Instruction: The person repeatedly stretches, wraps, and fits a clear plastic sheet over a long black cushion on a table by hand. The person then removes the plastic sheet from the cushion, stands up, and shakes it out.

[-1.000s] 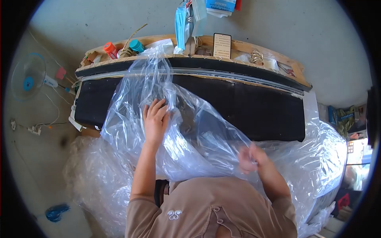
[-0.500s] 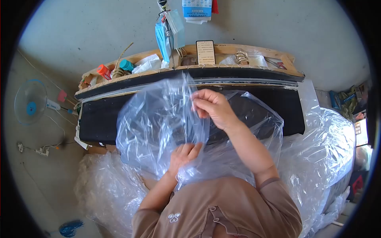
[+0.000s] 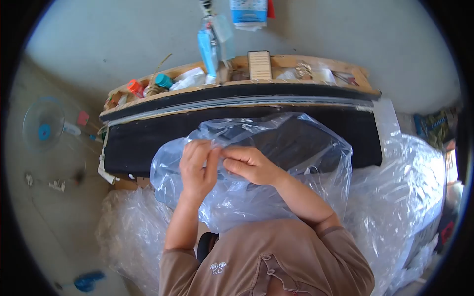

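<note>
Fingers of the left hand (image 3: 194,172) press against its thumb, clamped on a piece of clear plastic (image 3: 232,204). Thumb and forefinger of the right hand (image 3: 253,166) come close to those tips, at the same stretch of plastic, but I cannot tell whether they pinch it. Both wrists lie over the plastic, which spreads before the chest, from the brown shirt (image 3: 291,251) up over the middle of a black pad (image 3: 140,140). On the right side it bulges out in a rounded fold, and the dark pad shows through.

Behind the pad runs a wooden tray (image 3: 284,60). At its left end lie an orange bottle (image 3: 134,88) and a bottle with a teal cap (image 3: 163,81), side by side; a phone (image 3: 259,65) leans upright near the middle. Blue face masks (image 3: 208,53) hang over the tray, and a tissue pack (image 3: 249,13) sits higher on the wall. More crumpled plastic (image 3: 131,227) lies low on the left, and a shiny heap (image 3: 402,192) spreads on the right.
</note>
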Tool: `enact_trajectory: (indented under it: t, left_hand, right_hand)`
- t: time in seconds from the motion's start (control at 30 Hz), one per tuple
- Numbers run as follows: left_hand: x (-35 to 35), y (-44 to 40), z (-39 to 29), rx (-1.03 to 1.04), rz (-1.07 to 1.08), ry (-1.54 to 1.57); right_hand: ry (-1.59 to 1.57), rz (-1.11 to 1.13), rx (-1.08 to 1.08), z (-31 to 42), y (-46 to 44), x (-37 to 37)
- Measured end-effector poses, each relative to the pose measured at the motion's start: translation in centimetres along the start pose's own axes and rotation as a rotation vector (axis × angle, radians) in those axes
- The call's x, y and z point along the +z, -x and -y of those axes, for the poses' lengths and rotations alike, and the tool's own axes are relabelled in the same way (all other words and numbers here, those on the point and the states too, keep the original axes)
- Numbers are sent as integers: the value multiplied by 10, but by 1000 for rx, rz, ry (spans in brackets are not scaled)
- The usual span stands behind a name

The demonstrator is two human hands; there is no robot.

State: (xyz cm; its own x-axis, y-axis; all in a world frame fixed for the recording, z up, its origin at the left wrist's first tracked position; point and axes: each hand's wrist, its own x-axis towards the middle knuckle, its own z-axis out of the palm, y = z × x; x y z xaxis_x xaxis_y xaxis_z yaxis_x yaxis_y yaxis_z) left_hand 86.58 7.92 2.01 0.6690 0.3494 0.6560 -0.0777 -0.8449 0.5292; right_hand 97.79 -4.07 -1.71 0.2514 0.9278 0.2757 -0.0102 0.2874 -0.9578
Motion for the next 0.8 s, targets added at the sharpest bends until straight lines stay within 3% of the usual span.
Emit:
enact_trajectory:
  t: [0.03, 0.07, 0.1, 0.13, 0.17, 0.2, 0.23, 0.27, 0.3, 0.33, 0.4, 0.43, 0.47, 0.53, 0.57, 0.6, 0.63, 0.67, 0.7, 0.73, 0.77, 0.8]
  left_hand:
    - [2, 12, 9, -25, -118, 78]
    - [-15, 20, 8, -33, -306, -125]
    - [-46, 20, 13, -7, -440, -412]
    - [-90, 38, 48, -148, -798, 333]
    - [-134, 29, 43, -11, -879, 339]
    - [-180, 22, 52, 83, -945, 179]
    - [-238, 23, 68, 284, -841, -227]
    - [-292, 19, 87, 593, -704, -641]
    - [-333, 16, 115, 761, -636, -829]
    - [-371, 18, 140, 747, -576, -937]
    - [-405, 17, 222, 304, -446, -989]
    - [-400, 16, 266, 117, -370, -978]
    - [-366, 16, 293, 24, -333, -901]
    - [-216, 0, 245, -154, -393, -548]
    - [-192, 20, 290, -366, -380, 36]
    - [-157, 29, 298, -415, -152, -561]
    - [-114, 20, 245, -612, -96, -642]
    - [-99, 29, 243, -647, 46, -663]
    - [-100, 46, 259, -676, 83, -705]
    - [-107, 67, 286, -706, 109, -740]
    - [-128, 92, 314, -626, 45, -734]
    - [-146, 99, 312, -745, 64, -864]
  right_hand:
    - [477, -136, -225, 3, 0, -16]
    - [969, -256, -426, 9, 5, -37]
    - [1257, -412, -182, 20, 18, -55]
    - [1394, -534, 8, 8, 36, -79]
    - [1501, -517, 202, 1, 63, -100]
    - [1498, -304, 327, 6, 98, -124]
    - [1403, -185, 356, 33, 126, -133]
    - [920, -138, 396, 71, 148, -142]
    - [822, 39, 363, 125, 162, -144]
    - [823, 380, 510, 186, 169, -159]
    - [822, 12, 537, 241, 223, -238]
    - [1141, -381, 696, 279, 198, -256]
    - [1652, -705, 565, 304, 195, -290]
    - [2442, -1236, -255, 313, 167, -269]
    - [2138, -1336, -433, 294, 147, -240]
    - [1822, -1398, -575, 263, 141, -220]
    - [1668, -1163, -645, 209, 158, -250]
    - [1944, -979, -408, 171, 152, -231]
    - [1917, -826, -4, 141, 161, -228]
    - [2010, -835, 336, 86, 195, -254]
    - [1877, -865, 584, 45, 238, -271]
    - [1724, -887, 824, 23, 272, -269]
